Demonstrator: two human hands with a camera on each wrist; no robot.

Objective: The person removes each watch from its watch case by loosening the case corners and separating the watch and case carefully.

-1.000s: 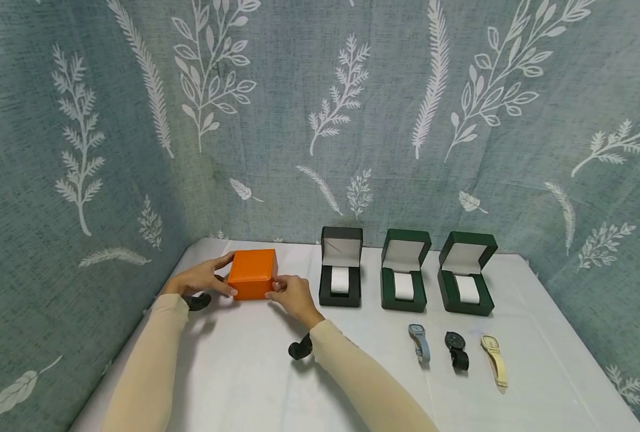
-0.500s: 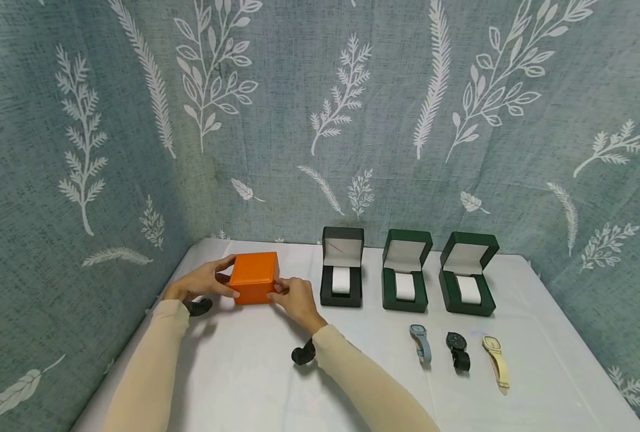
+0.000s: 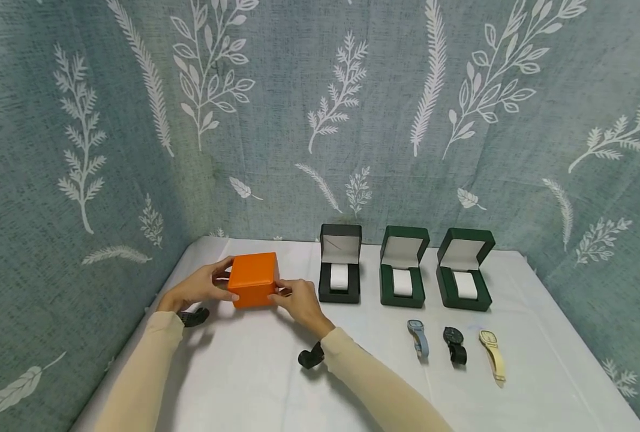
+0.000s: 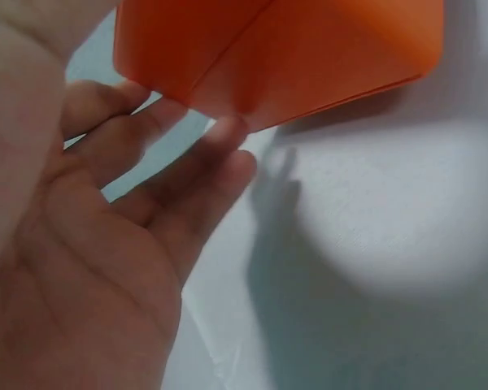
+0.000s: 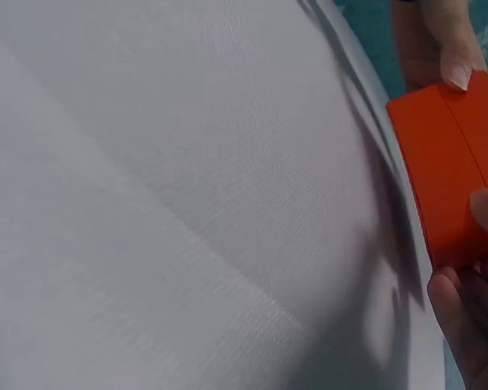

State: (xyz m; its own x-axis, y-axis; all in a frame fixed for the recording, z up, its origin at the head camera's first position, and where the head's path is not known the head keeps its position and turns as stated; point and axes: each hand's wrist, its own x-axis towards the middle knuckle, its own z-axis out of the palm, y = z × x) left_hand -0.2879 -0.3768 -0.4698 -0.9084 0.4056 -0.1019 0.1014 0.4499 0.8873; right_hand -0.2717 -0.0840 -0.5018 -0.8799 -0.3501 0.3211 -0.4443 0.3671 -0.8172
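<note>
- Squarely between the two hands sits a closed orange watch box (image 3: 253,279), at the far left of the table (image 3: 255,384) — its lid seam runs unbroken round the sides in both wrist views.
- Left hand (image 3: 198,287) grasps the box's left side: thumb hooked over the far top edge, fingers (image 4: 187,162) spread along and under the lower edge, apparently to steady it from that side.
- Right hand (image 3: 300,302) pinches the box's right side, fingertips (image 5: 486,213) lying over the seam; whether the box is lifted clear of the table or tipped on an edge I cannot tell.
- Just right of the right hand stand three open watch boxes in a row — a black one (image 3: 340,271), then two green ones (image 3: 403,275) (image 3: 464,269), each with a white cushion showing and its lid propped upright.
- Nearer the person than those boxes, well right of the right forearm, three wristwatches lie flat: a blue-grey one (image 3: 418,338), a black one (image 3: 453,344) and a cream one (image 3: 492,353), each roughly in line with one box.
</note>
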